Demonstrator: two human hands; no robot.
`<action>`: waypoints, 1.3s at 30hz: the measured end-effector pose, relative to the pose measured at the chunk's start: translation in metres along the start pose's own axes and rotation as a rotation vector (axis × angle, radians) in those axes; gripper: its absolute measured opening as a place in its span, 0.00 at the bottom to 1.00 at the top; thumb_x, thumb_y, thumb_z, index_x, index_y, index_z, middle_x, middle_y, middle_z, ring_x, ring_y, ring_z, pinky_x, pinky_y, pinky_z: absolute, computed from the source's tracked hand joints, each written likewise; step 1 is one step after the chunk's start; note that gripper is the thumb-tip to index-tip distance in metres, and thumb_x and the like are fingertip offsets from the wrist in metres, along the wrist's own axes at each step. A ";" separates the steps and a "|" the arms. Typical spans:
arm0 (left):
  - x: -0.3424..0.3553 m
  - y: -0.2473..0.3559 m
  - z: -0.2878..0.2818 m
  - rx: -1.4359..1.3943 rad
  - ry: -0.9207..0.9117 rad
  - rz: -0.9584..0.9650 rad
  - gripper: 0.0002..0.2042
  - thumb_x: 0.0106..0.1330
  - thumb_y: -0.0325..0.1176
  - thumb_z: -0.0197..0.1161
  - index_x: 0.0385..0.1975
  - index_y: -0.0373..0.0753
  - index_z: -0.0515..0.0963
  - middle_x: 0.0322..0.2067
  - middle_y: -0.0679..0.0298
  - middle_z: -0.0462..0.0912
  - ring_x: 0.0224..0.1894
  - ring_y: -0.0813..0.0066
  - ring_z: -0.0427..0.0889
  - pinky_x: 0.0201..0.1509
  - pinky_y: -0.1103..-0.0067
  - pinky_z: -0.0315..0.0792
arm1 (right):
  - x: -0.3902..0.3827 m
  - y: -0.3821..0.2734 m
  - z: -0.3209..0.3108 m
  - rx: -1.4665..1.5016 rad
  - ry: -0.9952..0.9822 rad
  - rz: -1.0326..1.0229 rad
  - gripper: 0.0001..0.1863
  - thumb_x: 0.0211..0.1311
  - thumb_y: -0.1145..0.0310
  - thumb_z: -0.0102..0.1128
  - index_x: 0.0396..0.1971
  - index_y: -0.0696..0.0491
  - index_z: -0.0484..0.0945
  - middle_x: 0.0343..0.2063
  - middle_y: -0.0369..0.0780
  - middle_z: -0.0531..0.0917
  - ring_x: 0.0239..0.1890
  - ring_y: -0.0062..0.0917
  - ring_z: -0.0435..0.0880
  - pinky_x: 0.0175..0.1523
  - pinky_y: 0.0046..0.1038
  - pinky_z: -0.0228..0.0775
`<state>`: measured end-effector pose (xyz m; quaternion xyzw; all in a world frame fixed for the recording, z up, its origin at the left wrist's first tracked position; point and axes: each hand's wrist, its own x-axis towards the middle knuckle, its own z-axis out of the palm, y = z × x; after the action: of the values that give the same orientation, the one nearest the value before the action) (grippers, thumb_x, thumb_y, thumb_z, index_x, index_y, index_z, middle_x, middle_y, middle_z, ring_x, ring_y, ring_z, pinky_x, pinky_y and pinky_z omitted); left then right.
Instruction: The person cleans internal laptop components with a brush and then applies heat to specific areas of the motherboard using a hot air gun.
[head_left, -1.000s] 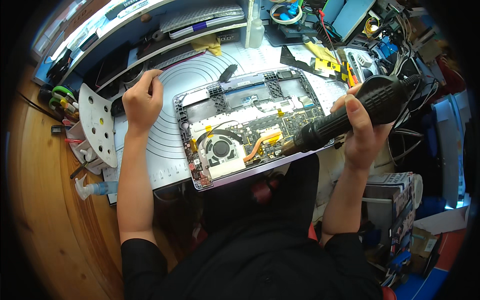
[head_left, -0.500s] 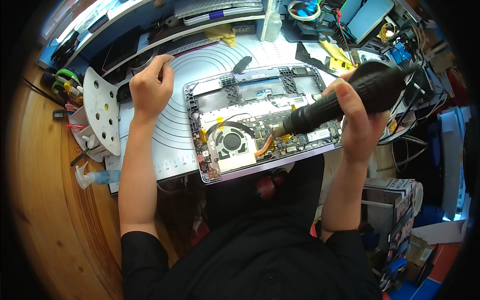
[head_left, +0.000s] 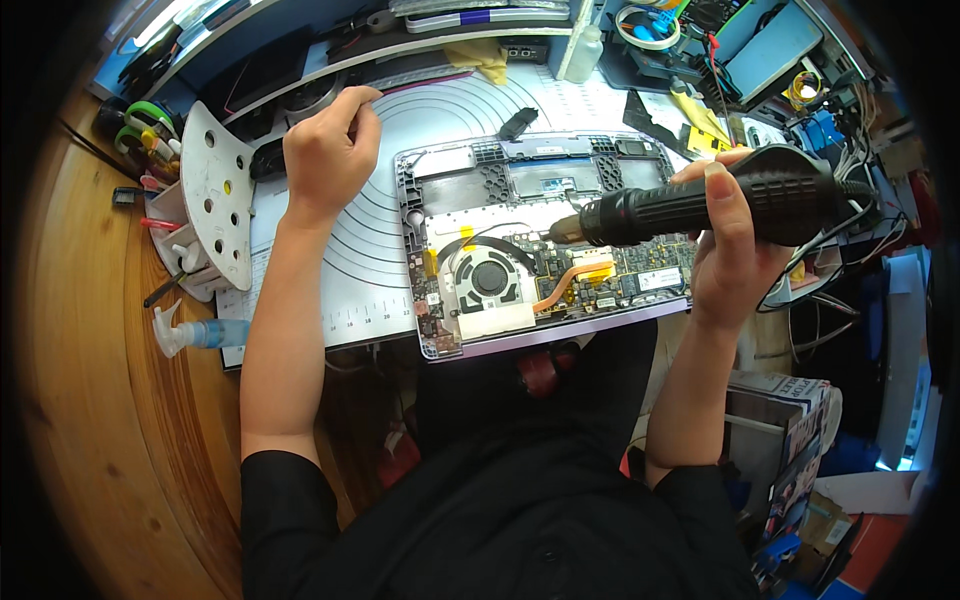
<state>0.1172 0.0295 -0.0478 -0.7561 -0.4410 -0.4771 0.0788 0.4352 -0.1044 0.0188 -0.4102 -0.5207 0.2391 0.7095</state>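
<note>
At the centre of the frame lies the opened laptop [head_left: 572, 328], a thin grey shell with a pale metal edge, its board a dense patchwork of tiny dark chips. A round finned fan [head_left: 489, 278] sits in its lower left part, and a smooth copper pipe [head_left: 562, 290] bends away from it toward yellow tape. Right of centre, the right hand [head_left: 733, 225] wraps its fingers round a black hot-air gun [head_left: 655, 213] with a ribbed barrel; its metal nozzle points left over the board, though whether they touch cannot be told. At upper left, the left hand [head_left: 330, 152] is curled into a loose fist, palm hidden, above a pale mat [head_left: 372, 268] printed with concentric rings. At the left stands a white rack [head_left: 222, 198], its curved panel pierced by round holes.
</note>
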 end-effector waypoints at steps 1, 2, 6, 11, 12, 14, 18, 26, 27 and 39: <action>0.001 0.000 0.000 0.001 -0.006 0.003 0.06 0.62 0.23 0.62 0.34 0.39 0.85 0.18 0.61 0.83 0.15 0.74 0.79 0.23 0.79 0.72 | 0.001 -0.002 0.000 -0.031 -0.036 -0.010 0.09 0.61 0.74 0.70 0.38 0.62 0.81 0.27 0.39 0.85 0.29 0.18 0.83 0.40 0.21 0.74; 0.001 0.000 0.000 0.002 -0.011 0.007 0.06 0.62 0.23 0.62 0.34 0.39 0.85 0.18 0.61 0.83 0.15 0.74 0.79 0.23 0.79 0.72 | 0.002 -0.004 0.002 -0.062 -0.072 -0.020 0.09 0.61 0.74 0.70 0.38 0.61 0.81 0.26 0.38 0.85 0.28 0.17 0.82 0.38 0.20 0.73; 0.000 0.000 0.000 0.006 -0.004 0.001 0.05 0.61 0.23 0.62 0.33 0.39 0.85 0.17 0.62 0.82 0.15 0.74 0.79 0.22 0.79 0.71 | 0.001 -0.002 0.006 -0.018 -0.004 -0.019 0.08 0.60 0.73 0.70 0.36 0.59 0.81 0.26 0.38 0.85 0.26 0.16 0.81 0.30 0.18 0.68; 0.000 -0.001 0.000 0.013 -0.006 0.007 0.05 0.60 0.24 0.62 0.32 0.40 0.85 0.14 0.63 0.80 0.14 0.73 0.77 0.20 0.78 0.70 | 0.000 0.002 0.012 -0.014 0.027 -0.058 0.10 0.62 0.72 0.68 0.40 0.60 0.80 0.25 0.38 0.85 0.25 0.16 0.81 0.30 0.17 0.67; 0.000 -0.001 0.001 0.018 -0.004 0.005 0.05 0.60 0.24 0.62 0.32 0.40 0.85 0.14 0.63 0.80 0.14 0.73 0.77 0.20 0.78 0.70 | 0.001 0.001 0.011 -0.010 0.023 -0.058 0.10 0.62 0.72 0.68 0.40 0.60 0.80 0.25 0.38 0.85 0.25 0.16 0.81 0.30 0.17 0.67; 0.001 -0.002 0.002 -0.009 0.012 0.021 0.05 0.60 0.23 0.62 0.32 0.40 0.85 0.14 0.63 0.80 0.13 0.72 0.77 0.20 0.78 0.70 | 0.003 -0.002 0.005 -0.111 -0.109 0.020 0.14 0.64 0.70 0.64 0.44 0.64 0.76 0.33 0.43 0.81 0.30 0.27 0.84 0.39 0.25 0.75; 0.000 -0.002 0.002 0.008 0.019 0.017 0.05 0.60 0.24 0.62 0.31 0.40 0.85 0.14 0.62 0.80 0.14 0.71 0.78 0.20 0.78 0.70 | 0.004 0.000 0.012 -0.094 -0.030 0.039 0.15 0.64 0.70 0.64 0.45 0.64 0.76 0.32 0.44 0.82 0.30 0.26 0.83 0.39 0.25 0.74; 0.001 -0.003 0.002 0.012 0.019 0.020 0.06 0.59 0.24 0.62 0.32 0.40 0.85 0.15 0.61 0.81 0.15 0.68 0.80 0.21 0.76 0.72 | 0.004 0.005 0.023 0.067 -0.139 0.004 0.12 0.62 0.74 0.67 0.42 0.61 0.77 0.32 0.42 0.84 0.33 0.24 0.85 0.43 0.26 0.77; 0.001 -0.004 0.003 0.015 0.020 0.021 0.06 0.59 0.24 0.62 0.32 0.40 0.85 0.15 0.61 0.81 0.15 0.68 0.80 0.21 0.76 0.72 | 0.001 0.006 0.027 0.109 -0.119 -0.016 0.12 0.62 0.74 0.67 0.42 0.62 0.77 0.32 0.42 0.84 0.33 0.25 0.86 0.44 0.27 0.77; -0.002 -0.006 0.001 0.031 0.033 0.038 0.05 0.60 0.24 0.62 0.32 0.40 0.84 0.15 0.61 0.81 0.15 0.67 0.81 0.21 0.75 0.73 | -0.026 0.005 0.059 0.295 -0.310 0.085 0.21 0.56 0.78 0.73 0.48 0.62 0.74 0.33 0.43 0.86 0.38 0.25 0.85 0.48 0.26 0.77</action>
<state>0.1126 0.0328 -0.0512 -0.7549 -0.4326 -0.4813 0.1066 0.3717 -0.1024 0.0078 -0.2817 -0.5651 0.4027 0.6627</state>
